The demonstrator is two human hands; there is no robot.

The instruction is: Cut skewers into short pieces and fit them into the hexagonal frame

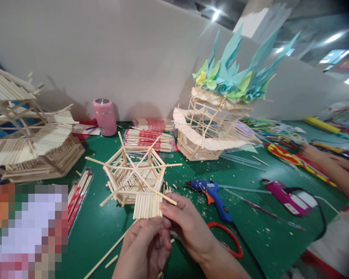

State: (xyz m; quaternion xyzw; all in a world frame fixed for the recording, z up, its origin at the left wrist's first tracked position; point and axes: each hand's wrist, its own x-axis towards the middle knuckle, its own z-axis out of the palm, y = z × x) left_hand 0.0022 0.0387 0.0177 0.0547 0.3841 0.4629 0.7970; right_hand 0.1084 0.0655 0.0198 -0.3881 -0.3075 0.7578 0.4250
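My left hand and my right hand meet at the bottom centre, both pinched on a small flat panel of glued wooden sticks. The panel rests against the near edge of a half-built hexagonal stick frame standing on the green table. Long single sticks cross over the frame's top. A blue glue gun lies just right of my right hand.
A finished stick pavilion stands at the left, another with paper cranes at the right. Packs of chopsticks, a pink cup, red-handled scissors, a magenta glue gun. Another person's forearm lies at the right.
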